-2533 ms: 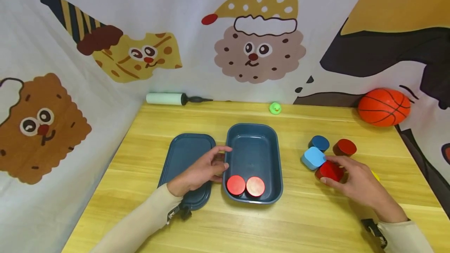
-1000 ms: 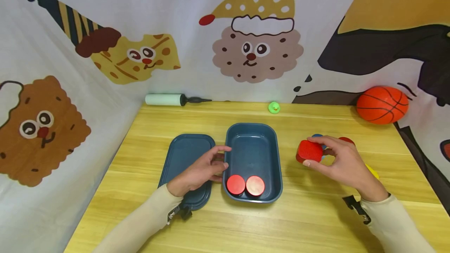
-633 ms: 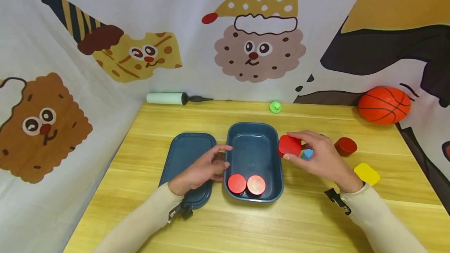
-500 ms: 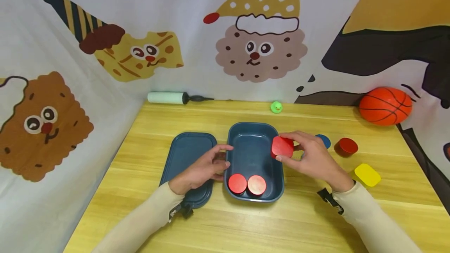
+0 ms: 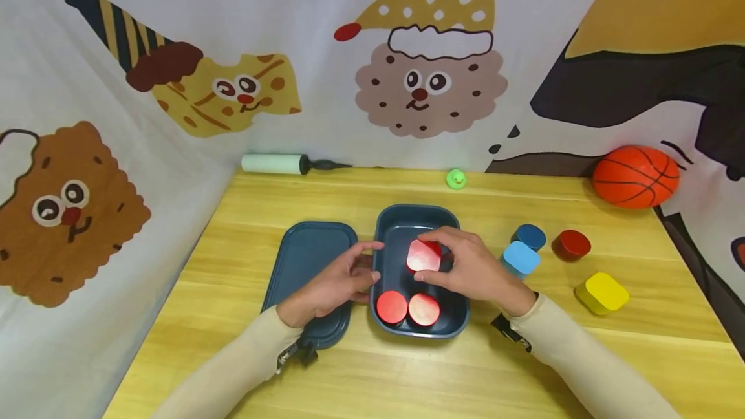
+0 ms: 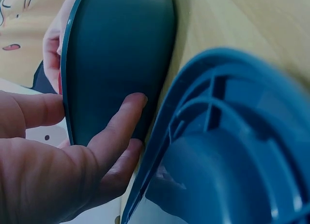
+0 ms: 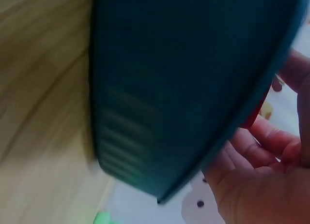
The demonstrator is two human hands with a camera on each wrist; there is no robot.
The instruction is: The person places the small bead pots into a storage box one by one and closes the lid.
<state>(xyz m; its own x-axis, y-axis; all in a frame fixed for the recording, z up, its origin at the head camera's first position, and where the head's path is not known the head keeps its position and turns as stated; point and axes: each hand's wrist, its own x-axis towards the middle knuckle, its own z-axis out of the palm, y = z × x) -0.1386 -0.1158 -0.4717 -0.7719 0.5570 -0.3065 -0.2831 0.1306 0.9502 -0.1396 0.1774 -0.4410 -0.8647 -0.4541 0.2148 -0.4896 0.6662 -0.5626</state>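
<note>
Head view: the right hand (image 5: 474, 270) grips a red block (image 5: 423, 255) over the middle of the dark blue tray (image 5: 458, 238), above two red discs (image 5: 407, 308) at the tray's near end. The left hand (image 5: 334, 283), fingers relaxed, rests against the tray's left wall, beside the lid (image 5: 302, 257) lying left of the tray.

Your left grip (image 6: 58, 161) fills the lower left, its fingers (image 6: 123, 120) lying straight against the outer wall of the dark blue box (image 6: 121, 54). Just right of the grip, the ribbed blue lid (image 6: 232, 151) looms close. Beyond both runs the wooden counter (image 6: 252, 25).
</note>
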